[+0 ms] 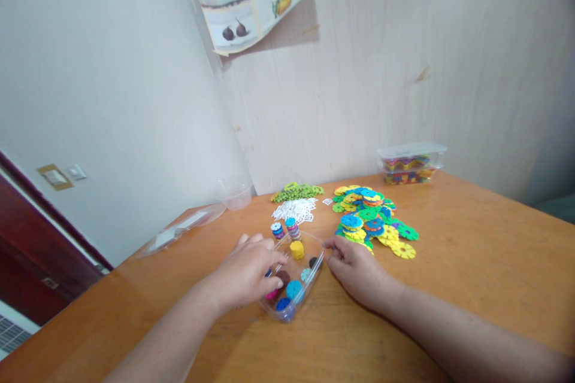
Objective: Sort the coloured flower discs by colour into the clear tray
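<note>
A small clear plastic tray (318,245) lies on the wooden table (471,251) in front of me. Inside it stand short stacks of coloured discs: yellow (296,249), brown, blue and pink. My left hand (249,272) rests over the tray's left side with curled fingers touching the stacks; what it grips is hidden. My right hand (354,269) pinches the tray's right rim. Two more disc stacks (285,229) stand just behind the tray.
A heap of colourful flower-shaped discs (372,221) lies right of the tray. Behind are white pieces (294,210), a green pile (296,192), a lidded box of pieces (411,163), a clear cup (234,194) and a clear lid (179,228) near the left edge.
</note>
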### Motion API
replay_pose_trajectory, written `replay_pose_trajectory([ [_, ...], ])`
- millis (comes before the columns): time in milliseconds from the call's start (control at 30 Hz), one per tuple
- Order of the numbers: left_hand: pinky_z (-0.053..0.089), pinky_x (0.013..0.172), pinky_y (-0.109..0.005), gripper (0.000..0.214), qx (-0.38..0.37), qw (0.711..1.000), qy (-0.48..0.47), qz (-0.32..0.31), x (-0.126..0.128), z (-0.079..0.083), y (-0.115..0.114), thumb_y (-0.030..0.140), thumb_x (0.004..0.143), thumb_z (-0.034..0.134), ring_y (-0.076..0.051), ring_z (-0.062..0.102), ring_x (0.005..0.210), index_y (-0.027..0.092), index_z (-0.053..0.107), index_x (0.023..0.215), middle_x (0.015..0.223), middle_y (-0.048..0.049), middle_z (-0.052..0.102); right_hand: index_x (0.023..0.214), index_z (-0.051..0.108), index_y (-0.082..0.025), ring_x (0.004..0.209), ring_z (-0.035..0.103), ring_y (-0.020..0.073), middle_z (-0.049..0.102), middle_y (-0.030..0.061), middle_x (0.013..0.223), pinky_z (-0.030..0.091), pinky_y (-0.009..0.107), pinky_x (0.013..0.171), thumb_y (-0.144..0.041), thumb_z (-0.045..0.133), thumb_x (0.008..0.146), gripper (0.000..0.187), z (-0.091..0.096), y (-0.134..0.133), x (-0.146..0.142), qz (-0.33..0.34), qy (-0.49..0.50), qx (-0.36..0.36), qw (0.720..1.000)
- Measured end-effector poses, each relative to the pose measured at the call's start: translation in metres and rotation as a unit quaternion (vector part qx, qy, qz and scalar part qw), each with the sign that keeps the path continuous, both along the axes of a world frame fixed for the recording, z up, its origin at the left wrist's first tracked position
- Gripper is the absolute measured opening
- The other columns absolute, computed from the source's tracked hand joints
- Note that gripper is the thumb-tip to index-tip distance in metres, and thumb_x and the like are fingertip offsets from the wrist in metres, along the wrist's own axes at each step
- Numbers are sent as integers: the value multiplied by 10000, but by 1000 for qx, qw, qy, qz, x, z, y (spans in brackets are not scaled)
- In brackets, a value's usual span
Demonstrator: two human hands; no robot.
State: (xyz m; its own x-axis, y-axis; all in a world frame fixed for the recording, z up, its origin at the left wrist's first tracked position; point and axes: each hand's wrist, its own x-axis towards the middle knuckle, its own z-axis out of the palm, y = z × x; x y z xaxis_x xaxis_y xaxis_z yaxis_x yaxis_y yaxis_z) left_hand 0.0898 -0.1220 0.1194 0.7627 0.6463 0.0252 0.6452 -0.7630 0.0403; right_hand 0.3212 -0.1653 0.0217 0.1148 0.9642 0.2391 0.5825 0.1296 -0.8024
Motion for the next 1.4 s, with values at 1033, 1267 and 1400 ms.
replay_pose_trajectory([
  [1033,345,560,-198,240,-185,965,-155,102,-57,-57,50,362,766,628,-117,524,654,147,688,856,751,-18,622,1016,620,-181,637,561,162,586,-13,660,396,268,592,-194,477,791,267,7,-4,-2,9,14,-21,1000],
  [1267,380,578,-215,275,-139,966,-175,134,-62,-44,47,393,792,585,-127,535,661,153,687,879,748,-14,625,1027,624,-181,639,563,162,591,-12,659,391,266,591,-202,479,796,273,6,-3,-1,8,9,-22,1000],
  [1400,429,655,-247,317,-92,960,-221,148,-64,-27,47,424,813,571,-151,573,740,166,684,958,832,-32,650,1022,627,-185,628,561,159,595,-12,656,383,265,584,-212,480,799,268,5,-2,-1,7,10,-18,1000],
])
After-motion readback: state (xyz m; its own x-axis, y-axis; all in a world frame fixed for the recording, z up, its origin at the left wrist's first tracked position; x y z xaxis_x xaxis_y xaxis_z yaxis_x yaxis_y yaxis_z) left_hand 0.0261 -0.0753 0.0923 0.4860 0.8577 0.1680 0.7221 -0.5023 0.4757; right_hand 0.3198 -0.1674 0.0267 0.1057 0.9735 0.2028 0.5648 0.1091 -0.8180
